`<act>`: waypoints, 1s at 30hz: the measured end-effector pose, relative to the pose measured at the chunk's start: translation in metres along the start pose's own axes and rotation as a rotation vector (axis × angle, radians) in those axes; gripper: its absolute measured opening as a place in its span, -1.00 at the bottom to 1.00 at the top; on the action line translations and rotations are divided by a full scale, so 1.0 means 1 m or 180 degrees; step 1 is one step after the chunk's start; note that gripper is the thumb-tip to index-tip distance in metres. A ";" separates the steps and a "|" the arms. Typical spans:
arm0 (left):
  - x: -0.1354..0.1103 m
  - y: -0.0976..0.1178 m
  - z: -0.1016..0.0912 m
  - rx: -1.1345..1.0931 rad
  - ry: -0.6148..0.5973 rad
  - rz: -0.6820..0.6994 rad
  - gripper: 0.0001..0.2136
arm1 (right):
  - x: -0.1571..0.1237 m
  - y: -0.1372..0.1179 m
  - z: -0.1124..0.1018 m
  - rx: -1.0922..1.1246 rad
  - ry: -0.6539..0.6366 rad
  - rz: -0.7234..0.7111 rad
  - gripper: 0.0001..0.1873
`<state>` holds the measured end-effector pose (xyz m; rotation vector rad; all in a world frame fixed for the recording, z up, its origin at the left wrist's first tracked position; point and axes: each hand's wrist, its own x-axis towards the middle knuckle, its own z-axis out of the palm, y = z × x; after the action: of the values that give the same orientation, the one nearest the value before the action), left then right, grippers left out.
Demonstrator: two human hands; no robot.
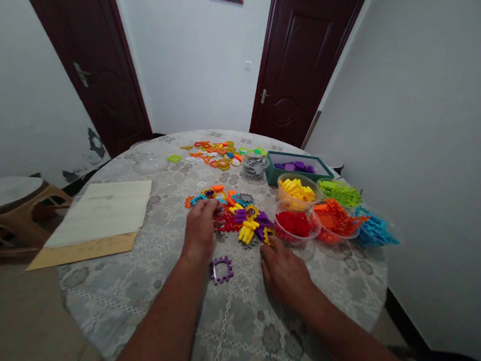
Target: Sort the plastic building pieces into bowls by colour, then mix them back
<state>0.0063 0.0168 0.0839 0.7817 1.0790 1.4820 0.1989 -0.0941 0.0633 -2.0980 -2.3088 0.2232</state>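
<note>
A mixed pile of plastic interlocking building pieces (228, 222) in red, yellow, purple, blue and orange lies mid-table. My left hand (204, 221) is at the pile's left side, its fingers curled together beside the red pieces; what they hold, if anything, is hidden. At the near right edge of the pile, my right hand (286, 264) has its bent fingertips closed at a yellow square building piece (268, 234). A bundle of yellow pieces (248, 232) lies between the hands. Nearer to me, a purple square frame piece (221, 270) rests flat on the cloth.
To the right stand clear bowls of red pieces (293, 224), yellow pieces (296, 189), orange pieces (335, 217) and blue pieces (373, 229). Behind them is a green box (271, 172) with purple pieces. More loose pieces (216, 153) lie farther back. Paper sheets (103, 211) lie left.
</note>
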 end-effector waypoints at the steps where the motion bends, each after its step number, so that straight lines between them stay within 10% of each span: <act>1: -0.004 0.004 -0.004 0.0194 -0.0172 -0.0024 -0.85 | 0.001 -0.001 0.001 0.0052 0.0012 -0.0066 -0.68; 6: -0.039 0.004 -0.046 0.1382 -0.0953 0.0583 -0.57 | 0.004 -0.006 0.008 0.0218 0.0093 -0.0480 -0.64; 14: -0.065 -0.053 -0.089 0.3987 -0.1546 0.1710 -0.17 | 0.009 -0.009 0.020 0.0574 0.0727 -0.1464 -0.59; 21: -0.044 -0.077 -0.075 0.4321 -0.1385 0.2259 -0.08 | 0.056 -0.017 0.029 0.0911 0.1898 -0.0782 -0.40; 30: -0.030 -0.091 -0.060 0.4504 -0.0854 0.2196 0.08 | 0.106 -0.035 0.041 0.0801 0.1767 0.0391 -0.40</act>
<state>-0.0073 -0.0257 -0.0198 2.4342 1.6821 0.8491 0.1495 0.0044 0.0180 -1.8752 -1.7407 -0.0626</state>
